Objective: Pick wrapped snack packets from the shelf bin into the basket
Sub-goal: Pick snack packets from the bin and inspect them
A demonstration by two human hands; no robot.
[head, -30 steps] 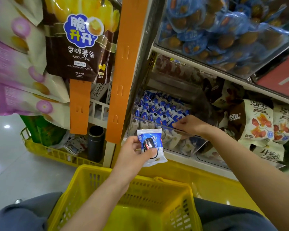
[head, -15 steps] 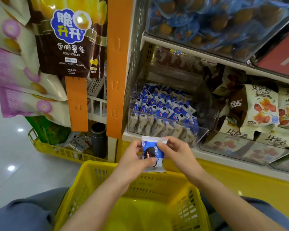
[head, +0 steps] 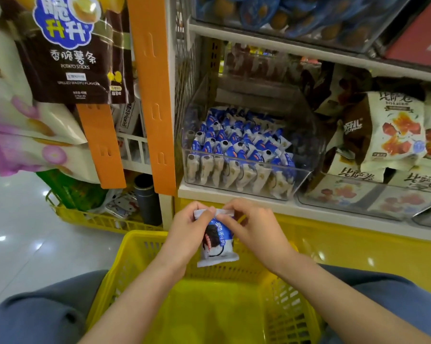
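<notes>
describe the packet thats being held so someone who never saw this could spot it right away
Find the yellow basket at the bottom of the view. Just above its far rim, the left hand and right hand pinch the top seam of one blue-and-white packet. It hangs alone, unlike its many twins packed in the clear bin on the shelf above.

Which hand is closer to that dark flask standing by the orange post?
Left. The left hand sits just right of the dark flask; the right hand is farther right, beyond the snack packet both hold.
</notes>
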